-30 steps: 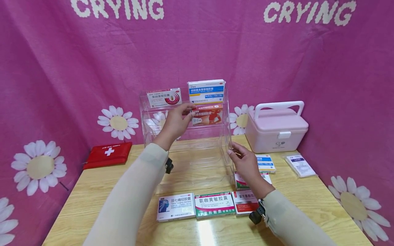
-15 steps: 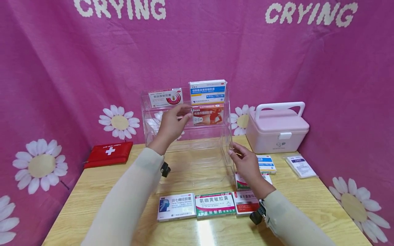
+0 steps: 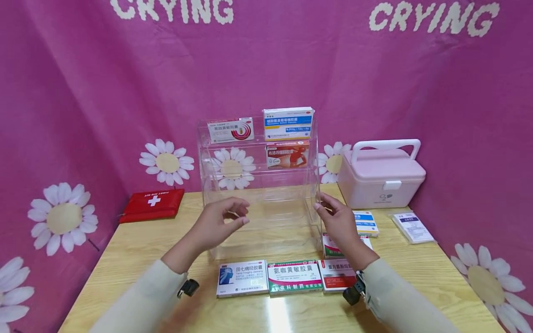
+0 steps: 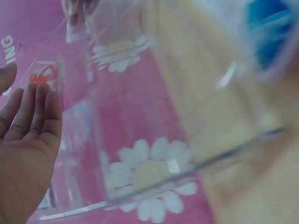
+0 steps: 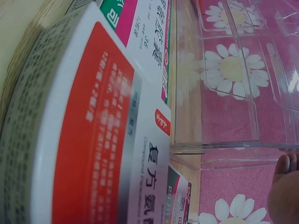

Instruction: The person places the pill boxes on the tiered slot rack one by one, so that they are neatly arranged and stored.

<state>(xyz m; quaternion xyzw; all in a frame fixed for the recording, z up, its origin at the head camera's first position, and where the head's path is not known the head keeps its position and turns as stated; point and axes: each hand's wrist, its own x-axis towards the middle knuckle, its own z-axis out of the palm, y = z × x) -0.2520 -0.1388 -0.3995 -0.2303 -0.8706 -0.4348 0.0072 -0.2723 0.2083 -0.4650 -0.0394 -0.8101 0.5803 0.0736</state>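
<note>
A clear plastic display rack (image 3: 258, 185) with stepped shelves stands on the table. On its top shelf sit a white medicine box with a pink spiral (image 3: 231, 130) and a blue-and-white medicine box (image 3: 288, 124). One shelf lower, at the right, is an orange-red medicine box (image 3: 287, 155). My left hand (image 3: 218, 224), holding nothing, hovers before the lower shelves with its fingers loosely bent. My right hand (image 3: 338, 219) holds the rack's right side edge between thumb and fingers; in the right wrist view only its fingertips (image 5: 292, 163) show at that edge.
Before the rack lie a white-and-blue box (image 3: 242, 278), a green-and-white box (image 3: 294, 276) and a red-and-white box (image 3: 338, 276). More boxes lie near my right hand. A pink medicine chest (image 3: 381, 178), a white packet (image 3: 413, 227) and a red first aid pouch (image 3: 153, 206) stand farther out.
My left hand has come away from the orange-red box, moving down and left in front of the rack. The box stays on its shelf. My right hand keeps its place at the rack's edge.
</note>
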